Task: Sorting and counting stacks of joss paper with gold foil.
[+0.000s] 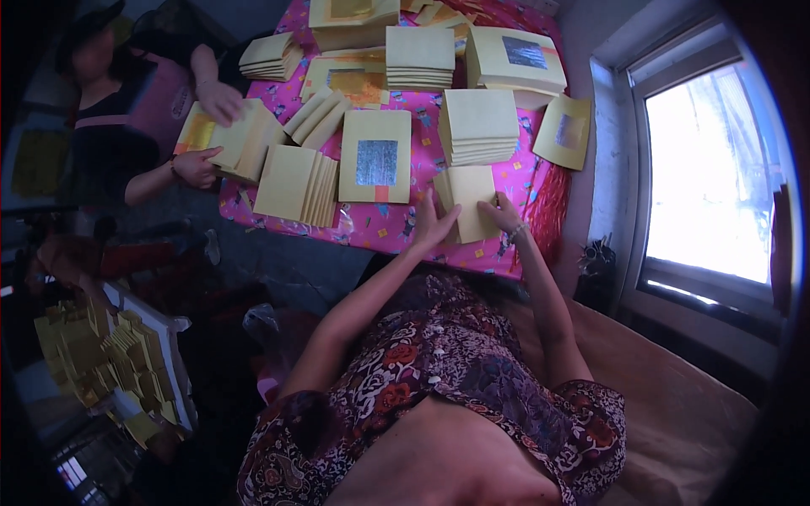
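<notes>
Here I am at the near edge of the pink-covered table (pixel 371 229), with the yellow paper bundle (pixel 476 190) right between my two hands, just on the near side of another pale yellow stack (pixel 479 116). Doing this well, I'd judge, means steadying both sides evenly, pressing lightly so no corner creases, and lining the edges up before letting go. Now the fingers! My left hand (pixel 437 223) is spread at the bundle's left side, thumb well apart from the fingers, its tip at the top face while the fingers lie along the edge. Over on the right, my right hand (pixel 506 215) has its thumb and forefinger bent at the right edge, a small gap between them; whether they're pinching the paper, I can't tell, since the underside is hidden.
</notes>
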A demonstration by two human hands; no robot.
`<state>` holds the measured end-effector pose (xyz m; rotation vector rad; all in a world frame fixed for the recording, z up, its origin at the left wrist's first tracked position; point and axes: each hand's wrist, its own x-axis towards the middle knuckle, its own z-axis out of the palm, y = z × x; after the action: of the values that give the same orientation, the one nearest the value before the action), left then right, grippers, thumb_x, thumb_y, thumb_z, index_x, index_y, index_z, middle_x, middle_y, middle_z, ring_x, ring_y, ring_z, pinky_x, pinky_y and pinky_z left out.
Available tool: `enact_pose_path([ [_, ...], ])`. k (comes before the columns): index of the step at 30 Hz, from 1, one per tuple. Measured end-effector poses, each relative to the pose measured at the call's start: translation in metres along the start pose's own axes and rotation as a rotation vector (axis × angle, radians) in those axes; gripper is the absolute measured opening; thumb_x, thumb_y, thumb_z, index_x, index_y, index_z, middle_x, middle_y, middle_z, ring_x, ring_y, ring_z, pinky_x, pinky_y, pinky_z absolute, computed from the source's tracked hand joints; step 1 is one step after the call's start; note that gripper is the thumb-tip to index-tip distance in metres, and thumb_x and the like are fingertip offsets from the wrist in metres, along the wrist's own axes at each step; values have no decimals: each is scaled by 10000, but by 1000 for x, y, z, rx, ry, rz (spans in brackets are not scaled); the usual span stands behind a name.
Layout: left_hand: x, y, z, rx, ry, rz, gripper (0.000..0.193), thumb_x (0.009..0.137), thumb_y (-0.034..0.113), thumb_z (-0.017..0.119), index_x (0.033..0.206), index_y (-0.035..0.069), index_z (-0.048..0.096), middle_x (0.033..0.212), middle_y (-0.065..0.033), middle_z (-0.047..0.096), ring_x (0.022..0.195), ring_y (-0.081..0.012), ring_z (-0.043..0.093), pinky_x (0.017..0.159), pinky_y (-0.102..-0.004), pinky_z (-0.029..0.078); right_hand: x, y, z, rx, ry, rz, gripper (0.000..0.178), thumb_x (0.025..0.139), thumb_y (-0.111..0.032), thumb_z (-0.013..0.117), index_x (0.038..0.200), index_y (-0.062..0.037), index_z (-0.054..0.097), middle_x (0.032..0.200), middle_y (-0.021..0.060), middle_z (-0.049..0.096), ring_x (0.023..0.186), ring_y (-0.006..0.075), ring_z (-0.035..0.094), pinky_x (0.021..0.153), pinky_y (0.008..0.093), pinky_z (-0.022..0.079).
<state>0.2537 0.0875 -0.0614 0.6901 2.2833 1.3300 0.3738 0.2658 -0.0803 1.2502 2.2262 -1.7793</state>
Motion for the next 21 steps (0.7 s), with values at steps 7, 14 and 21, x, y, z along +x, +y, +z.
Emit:
enact_pose_path([
  [7,0,-5,-94,-184,-120,97,494,829,107,594,1284,61,408,1093,-149,518,917,-205,557,759,-306,484,-22,-49,-2,122,5,100,708,756,-365,697,1230,67,400,1113,196,560,952,254,588,813,353,481],
  [14,16,-15,-145,-85,-151,185,421,830,82,590,1232,64,467,1118,-134,532,943,-180,581,736,-301,500,-45,-85,2,-384,710,-407,609,750,-244,707,1197,65,433,1097,233,512,1022,370,507,899,420,412],
  [21,40,-33,-189,292,-159,415,397,719,42,645,1103,60,548,1074,-133,527,1016,-334,504,880,-397,423,-53,-158,93,-531,322,-651,333,718,-155,692,1012,-57,570,953,122,569,904,302,551,795,386,456],
])
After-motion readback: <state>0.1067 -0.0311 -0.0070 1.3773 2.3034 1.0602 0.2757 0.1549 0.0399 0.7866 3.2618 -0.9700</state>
